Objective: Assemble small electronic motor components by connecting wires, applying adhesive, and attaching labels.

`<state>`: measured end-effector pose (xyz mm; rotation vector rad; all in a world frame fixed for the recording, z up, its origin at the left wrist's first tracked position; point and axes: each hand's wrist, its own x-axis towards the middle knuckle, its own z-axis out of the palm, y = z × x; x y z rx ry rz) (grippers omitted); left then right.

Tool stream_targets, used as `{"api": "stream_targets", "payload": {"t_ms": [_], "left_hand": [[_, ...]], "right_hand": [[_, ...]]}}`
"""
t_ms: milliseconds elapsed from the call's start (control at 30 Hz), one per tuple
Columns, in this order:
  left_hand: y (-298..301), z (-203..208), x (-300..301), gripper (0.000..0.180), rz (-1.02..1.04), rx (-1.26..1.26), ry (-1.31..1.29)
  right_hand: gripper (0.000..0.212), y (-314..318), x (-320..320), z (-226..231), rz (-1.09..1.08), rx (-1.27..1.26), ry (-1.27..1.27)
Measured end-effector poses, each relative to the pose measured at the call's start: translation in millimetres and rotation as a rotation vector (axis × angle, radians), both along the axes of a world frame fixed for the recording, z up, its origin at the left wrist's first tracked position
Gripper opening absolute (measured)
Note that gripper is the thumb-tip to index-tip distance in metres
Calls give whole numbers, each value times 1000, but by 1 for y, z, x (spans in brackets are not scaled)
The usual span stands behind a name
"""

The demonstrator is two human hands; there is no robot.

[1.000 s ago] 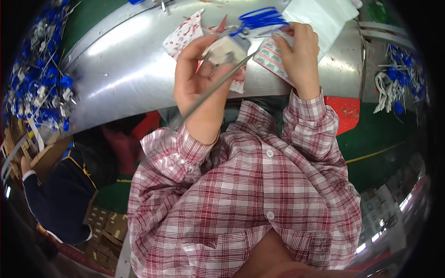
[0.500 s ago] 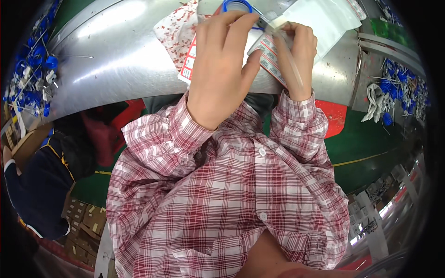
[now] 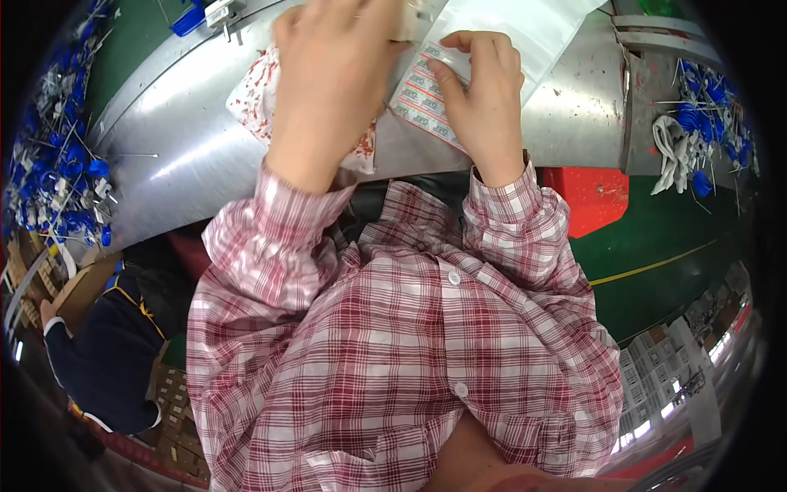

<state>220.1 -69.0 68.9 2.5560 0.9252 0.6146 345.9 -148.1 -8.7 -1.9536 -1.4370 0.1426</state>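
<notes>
My left hand [image 3: 336, 90] reaches to the far edge of the view above the metal table. It is smeared by motion and its fingertips are cut off or hidden, so any hold is unclear. Under its wrist lies a white sheet with red specks [image 3: 256, 100], partly covered. My right hand [image 3: 489, 102] rests on a sheet of printed labels with red lines [image 3: 422, 107], thumb and index finger apart on its surface. Clear-white plastic bags [image 3: 545, 37] lie beyond that hand, against the label sheet.
Blue coiled cables with white connectors pile up on the left [image 3: 61, 176] and right [image 3: 709, 123]. A blue-and-white part [image 3: 220, 12] sits at the far left edge. A whitish glove [image 3: 670, 156] hangs at right, near a red stool [image 3: 586, 201]. Another person [image 3: 106, 353] is at lower left.
My left hand has moved farther away and left. My right thumb and index finger have come down onto the label sheet. The blue ring and the red-edged card have gone from sight.
</notes>
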Motion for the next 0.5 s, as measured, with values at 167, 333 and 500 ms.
{"api": "stream_targets", "payload": {"t_ms": [167,333,500], "left_hand": [[1,8,-20,42,54,-61,-533],[-9,15,-31,40,183,-294,-700],[-21,-4,-32,49,71,-501,-764]], "right_hand": [[41,-6,2,6,5,-33,-36],[64,-21,0,7,-15,-74,-130],[38,-28,0,-2,9,57,-162]]}}
